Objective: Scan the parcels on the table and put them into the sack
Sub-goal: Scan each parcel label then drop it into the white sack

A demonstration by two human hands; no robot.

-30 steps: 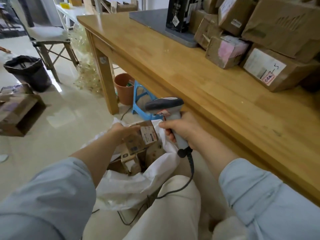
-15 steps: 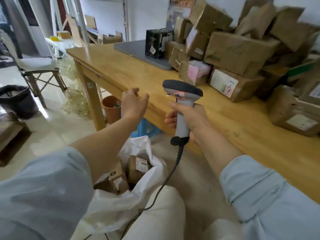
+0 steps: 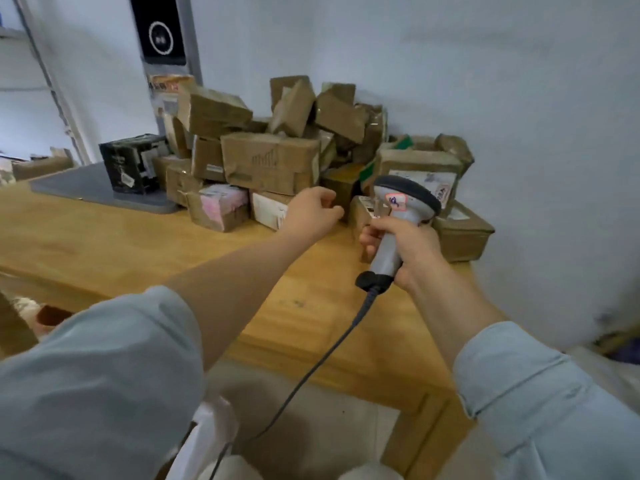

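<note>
Parcels (image 3: 341, 116) sit heaped at the back of the tabletop (image 3: 121, 244), hard against the wall, from the black box (image 3: 131, 164) on the grey mat (image 3: 97, 192) across to the corner. Pick-up step, I'd say: the left hand (image 3: 313, 211) reaches over the wood toward the foot of the heap, grip loosely curled with nothing in it, right by a white-labelled carton (image 3: 266, 211). The next move calls for spread fingers, one box lifted off the front row without toppling those above, and its label turned to the scanner (image 3: 403, 202). The right hand (image 3: 412, 247) has its grip wrapped round that scanner's handle, head aimed away at the pile, cable (image 3: 311, 368) trailing down. No common heading in the heap: the big front carton (image 3: 270, 161) lies flat, long axis left to right, while the upper ones sit tilted every which way.
</note>
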